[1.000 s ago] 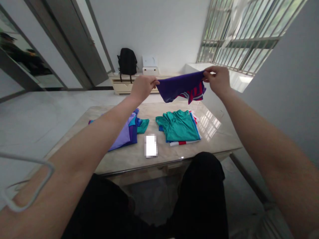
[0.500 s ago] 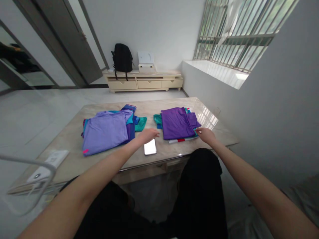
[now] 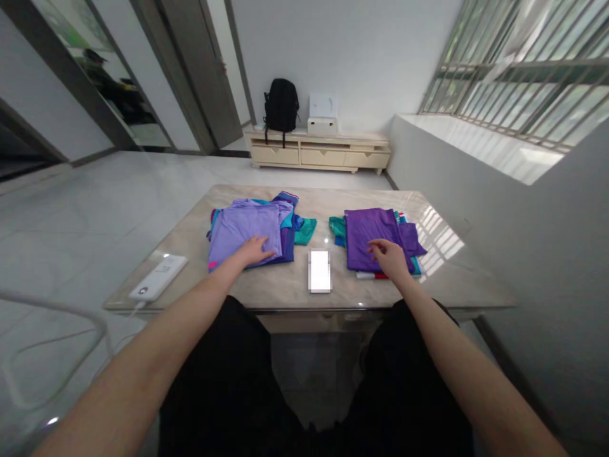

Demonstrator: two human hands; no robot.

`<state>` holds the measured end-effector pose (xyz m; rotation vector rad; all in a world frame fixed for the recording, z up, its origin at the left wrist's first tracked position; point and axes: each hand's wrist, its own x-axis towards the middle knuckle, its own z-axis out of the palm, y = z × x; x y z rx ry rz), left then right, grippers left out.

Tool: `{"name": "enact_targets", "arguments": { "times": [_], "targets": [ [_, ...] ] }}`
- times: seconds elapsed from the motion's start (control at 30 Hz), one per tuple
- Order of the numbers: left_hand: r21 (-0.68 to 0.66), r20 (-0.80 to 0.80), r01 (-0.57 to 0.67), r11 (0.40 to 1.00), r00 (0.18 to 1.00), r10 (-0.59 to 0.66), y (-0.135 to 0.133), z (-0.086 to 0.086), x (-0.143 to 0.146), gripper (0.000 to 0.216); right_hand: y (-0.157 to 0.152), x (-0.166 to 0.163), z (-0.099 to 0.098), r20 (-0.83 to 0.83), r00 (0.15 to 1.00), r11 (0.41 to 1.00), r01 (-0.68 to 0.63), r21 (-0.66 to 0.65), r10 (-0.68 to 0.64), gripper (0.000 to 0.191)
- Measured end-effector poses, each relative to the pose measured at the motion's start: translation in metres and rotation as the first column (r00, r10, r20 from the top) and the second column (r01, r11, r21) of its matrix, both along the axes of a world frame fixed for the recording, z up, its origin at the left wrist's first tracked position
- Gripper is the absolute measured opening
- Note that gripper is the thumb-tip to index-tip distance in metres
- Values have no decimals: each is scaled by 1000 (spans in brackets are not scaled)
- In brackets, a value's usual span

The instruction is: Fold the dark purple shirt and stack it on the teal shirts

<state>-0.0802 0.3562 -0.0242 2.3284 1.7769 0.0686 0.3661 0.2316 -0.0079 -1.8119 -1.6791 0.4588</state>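
Observation:
Two piles of folded clothes lie on the marble-look table [image 3: 266,289]. Topping the left pile is a lavender garment [image 3: 247,227], over blue, purple and teal pieces. My left hand [image 3: 255,249] is at its front right part, fingers spread, apparently resting on the cloth. A dark purple garment [image 3: 368,231] tops the right pile, with a teal garment [image 3: 337,226] showing at its left side. Over the purple cloth is my right hand [image 3: 386,254], fingers loosely curved and apart, gripping nothing; whether it touches the fabric I cannot tell. Between the piles lies a phone [image 3: 320,271] with a bright white screen.
A white power strip [image 3: 159,278] with a cable lies at the table's left end. Beyond the table, a low cabinet [image 3: 321,157] bears a black backpack [image 3: 281,105] and a white box [image 3: 323,125]. A person [image 3: 107,82] sits beyond the doorway at left.
My left hand has moved from beside the phone onto the lavender garment. My right hand has left the purple pile's right edge and is over its middle. The view has turned left.

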Motion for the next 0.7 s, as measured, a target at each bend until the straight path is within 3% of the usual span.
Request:
{"name": "enact_targets", "arguments": {
  "times": [0.13,0.23,0.5,0.7],
  "targets": [
    [-20,-4,10,1000,1000,-10,8,-9,8,89,0,-30,-2,-62,974,966,-225,-124,218,25],
    [-10,22,4,1000,1000,-3,12,-10,7,80,-7,-39,-6,-103,936,906,-353,-233,337,20],
    [-6,143,-25,1000,989,26,17,-6,-4,38,-12,-34,6,-112,934,897,-357,-259,339,27],
    [-7,322,-131,991,938,126,8,4,1,20,-16,-33,7,-111,936,901,-352,-253,335,27]
  ]
}}
